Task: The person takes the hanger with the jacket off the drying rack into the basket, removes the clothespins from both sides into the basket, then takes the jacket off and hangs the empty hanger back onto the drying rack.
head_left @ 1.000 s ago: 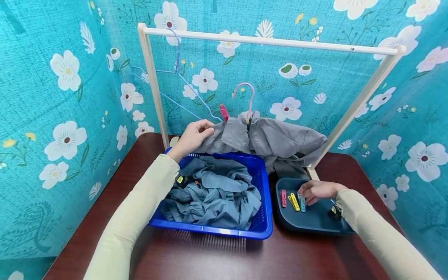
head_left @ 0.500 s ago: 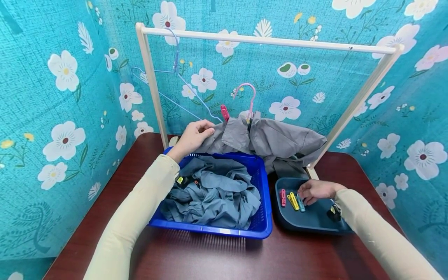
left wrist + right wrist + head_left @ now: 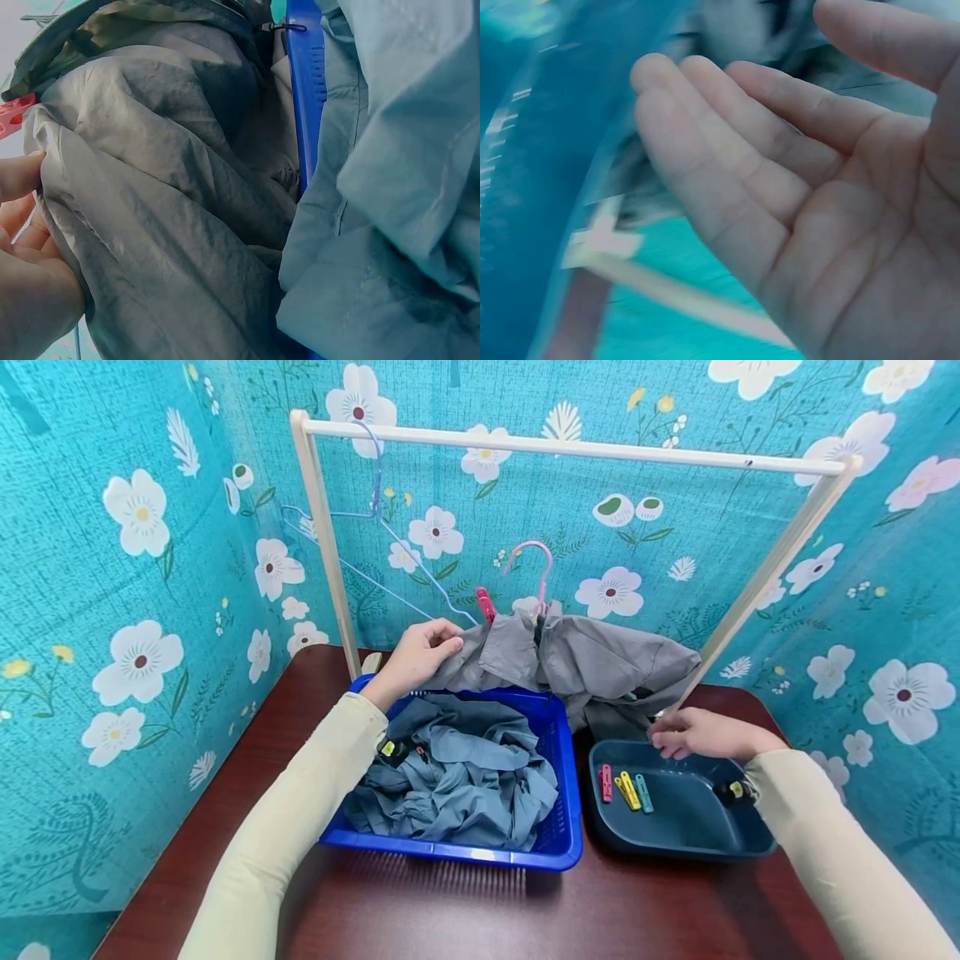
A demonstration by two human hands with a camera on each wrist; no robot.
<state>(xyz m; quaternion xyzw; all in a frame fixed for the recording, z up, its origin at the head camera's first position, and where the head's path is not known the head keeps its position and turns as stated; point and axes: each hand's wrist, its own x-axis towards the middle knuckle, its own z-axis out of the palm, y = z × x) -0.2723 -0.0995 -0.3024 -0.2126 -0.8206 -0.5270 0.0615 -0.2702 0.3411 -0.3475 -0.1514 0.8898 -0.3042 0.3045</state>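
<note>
A grey jacket (image 3: 600,652) hangs on a pink hanger (image 3: 536,560) held low behind the blue basket. My left hand (image 3: 423,652) pinches the jacket's shoulder edge, the thumb on the near side in the left wrist view. Beside that hand, a red clothespin (image 3: 486,604) stands clipped at the jacket's top. My right hand (image 3: 701,732) is over the back rim of the dark tray (image 3: 697,843); its fingers bend loosely with nothing held in the right wrist view. Red (image 3: 606,783), yellow (image 3: 627,792) and teal clothespins (image 3: 644,793) lie in the tray's left part.
The blue basket (image 3: 450,853) holds crumpled blue-grey clothing (image 3: 472,777). A wooden rack (image 3: 570,446) spans the back, with a blue hanger (image 3: 377,485) on its left end. Patterned teal cloth (image 3: 675,568) encloses the dark red table (image 3: 420,910).
My right hand has left the teal clothespin and risen away from it toward the tray's back rim. The pink hanger's hook has shifted slightly right. My left hand keeps its hold.
</note>
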